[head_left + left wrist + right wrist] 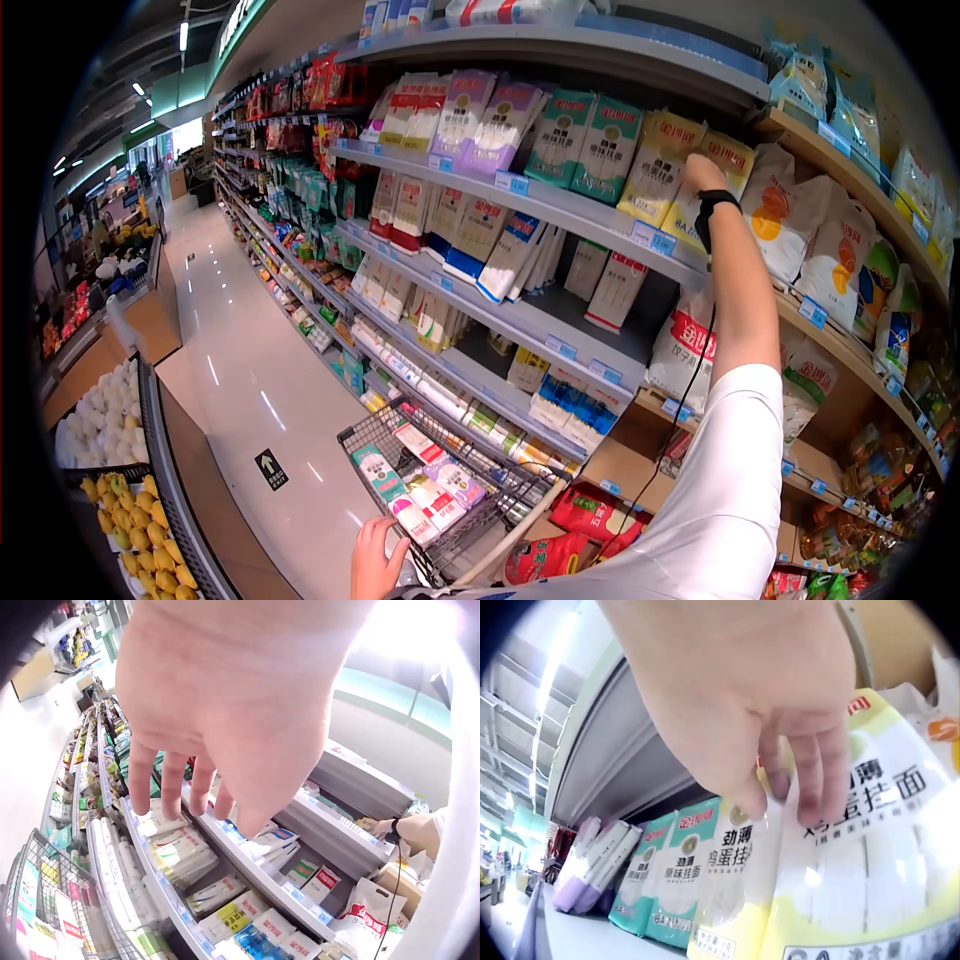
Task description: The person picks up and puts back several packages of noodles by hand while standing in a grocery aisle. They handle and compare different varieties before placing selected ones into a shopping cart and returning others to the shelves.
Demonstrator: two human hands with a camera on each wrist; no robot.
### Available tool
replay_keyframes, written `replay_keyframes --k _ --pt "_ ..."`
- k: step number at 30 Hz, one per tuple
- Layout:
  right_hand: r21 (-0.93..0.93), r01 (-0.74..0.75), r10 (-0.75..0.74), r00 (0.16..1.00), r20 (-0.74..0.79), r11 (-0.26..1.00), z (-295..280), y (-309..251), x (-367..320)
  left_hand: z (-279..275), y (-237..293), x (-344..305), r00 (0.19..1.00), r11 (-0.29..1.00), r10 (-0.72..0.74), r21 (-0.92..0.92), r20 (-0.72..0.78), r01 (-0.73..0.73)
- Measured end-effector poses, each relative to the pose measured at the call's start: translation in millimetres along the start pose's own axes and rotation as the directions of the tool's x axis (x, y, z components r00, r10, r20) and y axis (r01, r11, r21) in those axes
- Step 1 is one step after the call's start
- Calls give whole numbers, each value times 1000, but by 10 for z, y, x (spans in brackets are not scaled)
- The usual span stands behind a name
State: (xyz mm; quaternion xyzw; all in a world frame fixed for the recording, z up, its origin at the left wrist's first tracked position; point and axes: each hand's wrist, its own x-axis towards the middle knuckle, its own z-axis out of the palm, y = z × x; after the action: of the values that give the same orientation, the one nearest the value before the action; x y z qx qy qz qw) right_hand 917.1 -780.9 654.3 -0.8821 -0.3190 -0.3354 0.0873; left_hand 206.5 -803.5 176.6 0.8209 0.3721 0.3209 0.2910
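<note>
My right hand [702, 176] reaches up to the second shelf, a black band on its wrist. Its fingers [812, 780] touch the front of a yellow-and-white noodle pack [870, 877], with the thumb against the neighbouring yellow pack [739, 900]; no closed grip shows. In the head view these yellow packs [660, 165] stand side by side on the shelf. My left hand [375, 560] hangs low beside the near end of a wire shopping cart [370, 435] and holds nothing. Seen from the left wrist, that hand [217, 712] has relaxed, hanging fingers.
Green noodle packs [667, 877] and purple ones [600, 862] stand left of the yellow ones. The cart carries several packets [425, 490]. Grey shelves [560, 205] run down the right side of a glossy aisle floor [240, 370]. Fruit bins [130, 500] line the left.
</note>
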Motion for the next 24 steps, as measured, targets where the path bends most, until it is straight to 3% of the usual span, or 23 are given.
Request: replay_keyframes --k 3,5,7,8,10,11,12,14,15,17,20,21,23,24 --pt "44 89 -90 996 29 995 -400 -187 -559 -1 -7 65 997 999 39 35 59 -41" --pt "89 405 -370 891 -264 910 -131 -27 -649 32 -67 92 988 997 60 47 139 -67" --pt "482 448 -315 888 -334 753 -383 -468 -1522 71 -128 99 971 995 49 74 233 -67" --pt "580 506 -304 858 -414 639 -380 -673 -2004 94 -172 103 954 993 45 88 295 -74" --pt "725 545 -286 838 -464 421 -158 -925 -2999 200 -384 1 916 984 39 143 400 -105" --pt "778 535 -283 842 -459 329 39 -993 -3499 138 -282 5 854 981 -86 193 512 -17" --pt "741 568 -366 815 -448 357 275 -1058 -3981 193 -414 -75 812 973 -136 230 568 2" --pt "781 516 -524 800 -292 353 774 -1313 -4883 256 -484 -182 730 943 -258 328 633 49" --pt "871 278 -518 855 -31 406 1039 -1434 -5362 272 -525 -211 694 932 -294 357 657 58" --pt "874 60 -563 786 257 483 1641 -1530 -6201 311 -573 -263 678 927 -307 370 668 55" --pt "886 -142 -599 688 409 441 2134 -1724 -7110 360 -631 -271 657 927 -306 374 689 40" --pt "854 -272 -572 648 504 444 2139 -1838 -7245 371 -645 -248 641 925 -311 378 702 35" --pt "793 -478 -464 643 609 378 2437 -2013 -7669 401 -690 -215 631 926 -306 376 713 24" --pt "787 -489 -460 639 616 375 2538 -2089 -7855 412 -716 -189 633 930 -288 368 719 5"
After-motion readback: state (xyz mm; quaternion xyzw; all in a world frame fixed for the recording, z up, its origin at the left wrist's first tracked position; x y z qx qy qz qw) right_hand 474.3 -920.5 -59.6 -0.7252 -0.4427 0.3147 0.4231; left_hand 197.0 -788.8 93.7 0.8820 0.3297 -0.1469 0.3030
